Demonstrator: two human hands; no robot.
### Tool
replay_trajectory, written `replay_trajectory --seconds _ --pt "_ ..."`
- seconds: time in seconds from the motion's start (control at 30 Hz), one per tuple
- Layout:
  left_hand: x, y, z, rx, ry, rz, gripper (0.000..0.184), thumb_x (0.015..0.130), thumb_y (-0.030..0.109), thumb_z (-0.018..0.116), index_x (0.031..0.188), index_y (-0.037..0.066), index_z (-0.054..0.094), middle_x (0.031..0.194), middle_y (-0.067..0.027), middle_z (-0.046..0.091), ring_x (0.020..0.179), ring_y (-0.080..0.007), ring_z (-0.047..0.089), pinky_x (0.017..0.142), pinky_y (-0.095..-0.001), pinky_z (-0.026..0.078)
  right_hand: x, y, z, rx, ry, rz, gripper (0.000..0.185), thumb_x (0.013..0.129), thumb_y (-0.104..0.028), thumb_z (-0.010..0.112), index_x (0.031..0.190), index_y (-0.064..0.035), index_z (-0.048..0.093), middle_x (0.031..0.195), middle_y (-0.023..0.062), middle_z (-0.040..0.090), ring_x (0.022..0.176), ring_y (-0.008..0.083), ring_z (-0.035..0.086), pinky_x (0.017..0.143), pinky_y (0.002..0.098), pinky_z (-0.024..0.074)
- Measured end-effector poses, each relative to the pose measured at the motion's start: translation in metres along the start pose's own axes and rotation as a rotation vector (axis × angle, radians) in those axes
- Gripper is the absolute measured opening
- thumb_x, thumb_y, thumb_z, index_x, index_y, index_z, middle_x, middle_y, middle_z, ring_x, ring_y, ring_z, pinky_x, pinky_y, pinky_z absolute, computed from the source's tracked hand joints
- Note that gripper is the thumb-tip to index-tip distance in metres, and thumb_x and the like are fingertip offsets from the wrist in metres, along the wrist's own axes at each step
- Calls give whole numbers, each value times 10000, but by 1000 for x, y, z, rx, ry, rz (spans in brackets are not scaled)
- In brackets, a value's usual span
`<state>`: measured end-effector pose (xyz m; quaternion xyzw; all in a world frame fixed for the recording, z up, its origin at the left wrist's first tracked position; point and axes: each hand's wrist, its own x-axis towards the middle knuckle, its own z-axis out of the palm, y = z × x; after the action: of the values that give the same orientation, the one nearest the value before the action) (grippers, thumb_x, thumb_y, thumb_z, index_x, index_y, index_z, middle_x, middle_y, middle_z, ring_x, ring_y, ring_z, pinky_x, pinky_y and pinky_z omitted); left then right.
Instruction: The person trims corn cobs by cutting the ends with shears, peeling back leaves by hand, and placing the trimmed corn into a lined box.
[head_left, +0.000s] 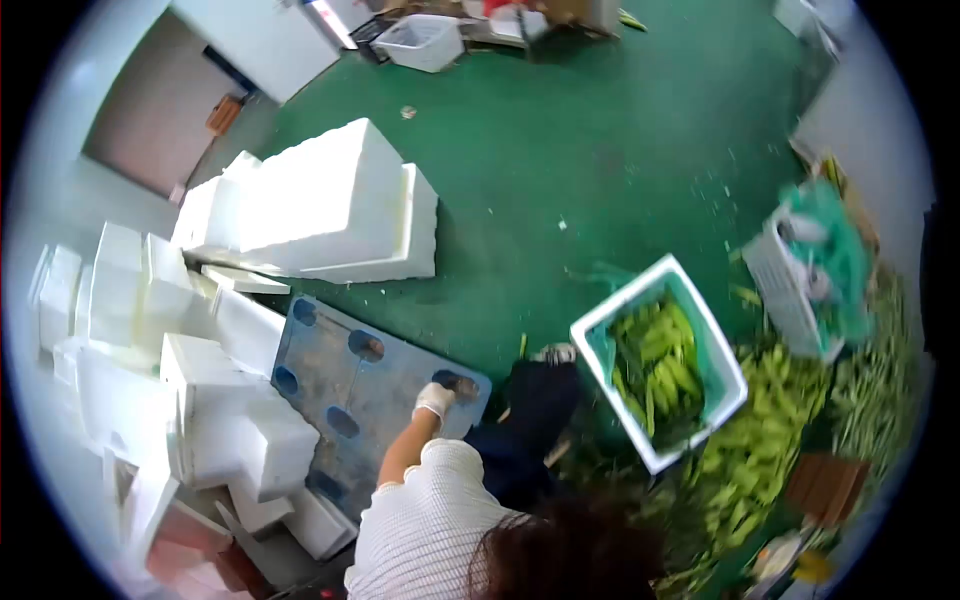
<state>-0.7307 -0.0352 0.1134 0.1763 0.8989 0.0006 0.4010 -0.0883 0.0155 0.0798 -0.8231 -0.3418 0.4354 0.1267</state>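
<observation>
Gloved left hand [435,400] at a corner hole [462,386] of the blue pallet [395,385], flat on the green floor [520,200]; whether it grips cannot be told. Dragging the pallet could topple adjoining foam boxes [235,425].

One gloved hand [435,400] shows, with one shoe [555,353]. There is one blue platform [395,395], in which six openings [342,421] can be counted. One white box [738,402] holds green pods [660,355], too many and too overlapped to number. Two slatted baskets appear, one at the right [783,290] and one at the top [420,45]. Two brown objects [828,488] stand apart. Left of the platform, white foam pieces [235,430] exceed six, their exact count hidden by overlap.
</observation>
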Motion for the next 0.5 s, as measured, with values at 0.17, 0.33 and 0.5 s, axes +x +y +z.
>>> replay_trajectory --seconds 0.17,0.33,0.5 --pt "15 158 -86 -337 -134 264 284 789 257 541 870 6 644 809 -157 664 668 -297 629 651 -386 501 57 -213 87 -264 -337 -145 241 833 -215 550 1026 -71 561 818 70 569 535 222 534 485 369 472" --pt "27 223 -157 -936 -223 368 150 847 132 563 905 2 609 743 -92 647 648 -152 627 601 -290 524 84 -337 105 -379 -440 -215 193 859 -201 504 1006 -92 565 821 67 573 539 215 529 489 352 473" --pt "45 206 -192 -813 -173 211 173 883 176 577 910 7 599 711 -64 606 614 -148 579 568 -271 489 99 -354 67 -379 -466 -204 168 885 -187 459 986 -112 569 825 63 577 543 207 525 494 335 475"
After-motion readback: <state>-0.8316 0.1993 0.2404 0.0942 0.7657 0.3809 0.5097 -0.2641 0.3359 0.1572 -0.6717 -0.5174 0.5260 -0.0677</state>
